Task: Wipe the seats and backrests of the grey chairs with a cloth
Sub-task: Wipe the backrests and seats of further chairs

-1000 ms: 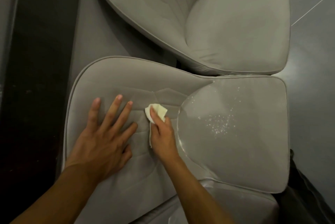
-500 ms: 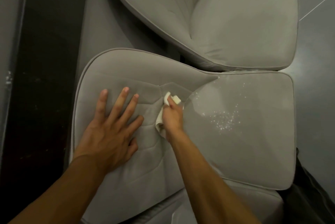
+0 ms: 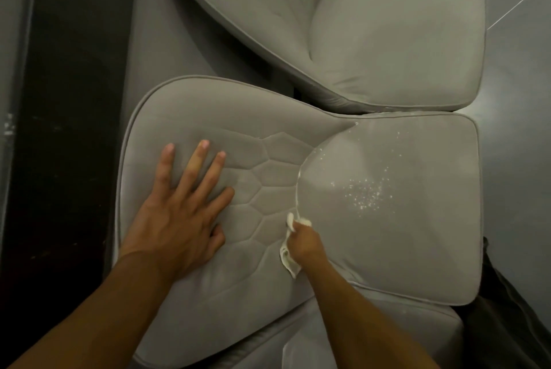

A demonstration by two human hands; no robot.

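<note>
Where the view begins at the left, a dark band (image 3: 74, 130) runs top to bottom, and a narrow strip of grey floor (image 3: 149, 40) separates it from the piped edge of the near chair (image 3: 238, 106). Its quilted backrest (image 3: 268, 177) fills the left half of the chair. The left hand (image 3: 182, 213) lies flat on that backrest with its fingers spread wide and straight, holding nothing, well inside the piping.

Further right, the right hand (image 3: 304, 242) has its fingers curled tight round a pale cloth (image 3: 287, 258), pressing it into the curved seam where the backrest meets the seat (image 3: 417, 249). A crumpled bit of cloth shows above the knuckles and a tail hangs below the fist.

White specks (image 3: 368, 194) are scattered across the seat, near the hand but apart from it, and the seat beyond them lies open up to its rounded right edge.

The far chair (image 3: 387, 40) at the top touches the near one along the seat's upper edge. Another grey cushion (image 3: 372, 333) shows under the right forearm. Bare floor lies past the right edge, and a dark object (image 3: 507, 309) sits in the lower right corner.
</note>
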